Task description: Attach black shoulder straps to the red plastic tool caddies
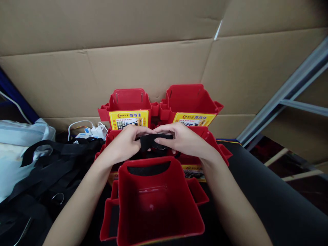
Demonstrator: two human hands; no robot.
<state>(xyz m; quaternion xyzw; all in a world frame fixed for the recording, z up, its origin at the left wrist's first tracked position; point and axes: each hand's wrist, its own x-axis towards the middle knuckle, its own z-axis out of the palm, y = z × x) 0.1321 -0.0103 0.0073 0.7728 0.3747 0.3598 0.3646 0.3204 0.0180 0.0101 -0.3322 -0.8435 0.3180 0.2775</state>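
Between my two hands is a black webbing strap (pixel 151 140), with a dark ring or buckle partly showing under it. My left hand (pixel 128 141) grips the strap's left part, fingers curled behind it. On the other side my right hand (pixel 180 138) has its thumb laid across the strap and its fingers bent over the top. Just below them, close to me, a red plastic tool bucket (pixel 153 205) faces up with nothing seen inside. Black strap material also shows through the long slot in its back wall.
Behind my hands stand several more red buckets (pixel 189 99) with yellow labels, some stacked. Black straps with metal rings (pixel 51 181) heap at the left, beside a plastic bag (pixel 17 147). A white power strip (pixel 93 132) sits behind them. Cardboard (pixel 153 68) walls the back.
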